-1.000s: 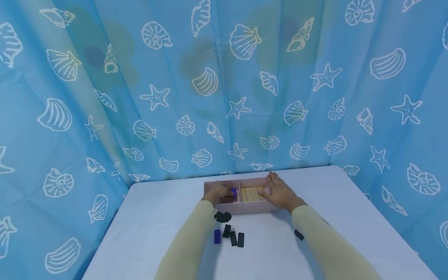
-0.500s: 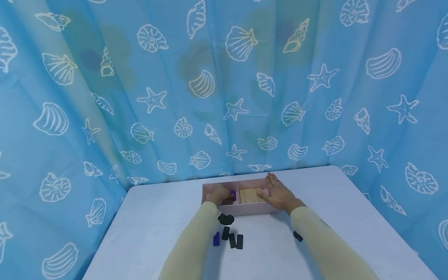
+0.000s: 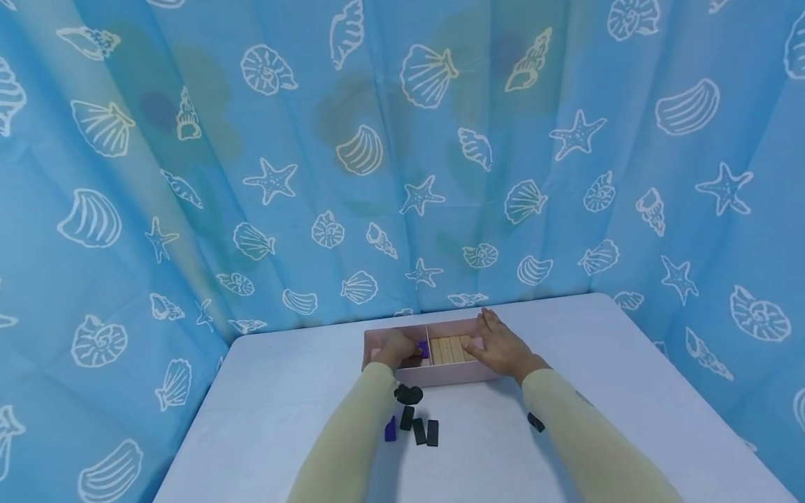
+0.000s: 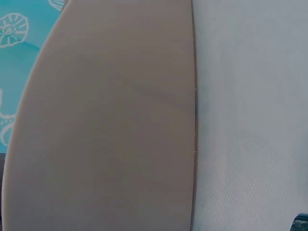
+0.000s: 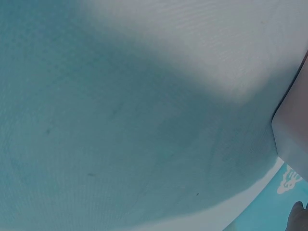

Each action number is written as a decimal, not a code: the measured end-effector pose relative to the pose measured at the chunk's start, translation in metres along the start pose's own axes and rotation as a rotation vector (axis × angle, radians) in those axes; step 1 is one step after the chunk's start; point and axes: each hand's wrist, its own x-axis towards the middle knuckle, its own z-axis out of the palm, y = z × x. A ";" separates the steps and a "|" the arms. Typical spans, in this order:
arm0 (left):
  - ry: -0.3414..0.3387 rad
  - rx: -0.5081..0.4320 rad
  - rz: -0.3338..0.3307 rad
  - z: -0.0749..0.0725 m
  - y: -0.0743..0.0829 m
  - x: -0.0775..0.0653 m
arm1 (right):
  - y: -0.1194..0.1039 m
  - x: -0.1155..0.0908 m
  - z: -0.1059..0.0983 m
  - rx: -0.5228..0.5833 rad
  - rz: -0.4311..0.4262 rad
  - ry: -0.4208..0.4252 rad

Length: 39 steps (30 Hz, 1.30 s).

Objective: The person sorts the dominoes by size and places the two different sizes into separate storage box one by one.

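Observation:
A pink two-compartment box (image 3: 434,378) stands toward the back of the white table. My left hand (image 3: 395,347) reaches into its left compartment and pinches a purple block (image 3: 424,349) close against the divider. Wooden blocks (image 3: 448,349) lie side by side in the right compartment. Across the box's right end rests my right hand (image 3: 503,347), its fingers straight and its thumb over the wooden blocks. The left wrist view is filled mostly by the box's outer wall (image 4: 106,115); the left hand is hidden there. A box corner (image 5: 293,125) shows in the right wrist view.
In front of the box lie several black blocks (image 3: 419,431), with another purple block (image 3: 390,429) beside them near the left sleeve (image 3: 342,440). A blue curtain (image 3: 402,154) printed with shells hangs behind the table (image 3: 465,461).
The left hand has shifted slightly right within the left compartment, bringing the purple block closer to the divider. The right hand keeps its place on the box's right end.

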 end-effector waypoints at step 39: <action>-0.111 0.141 0.092 -0.041 0.010 -0.035 | 0.001 0.002 0.000 -0.013 -0.025 0.004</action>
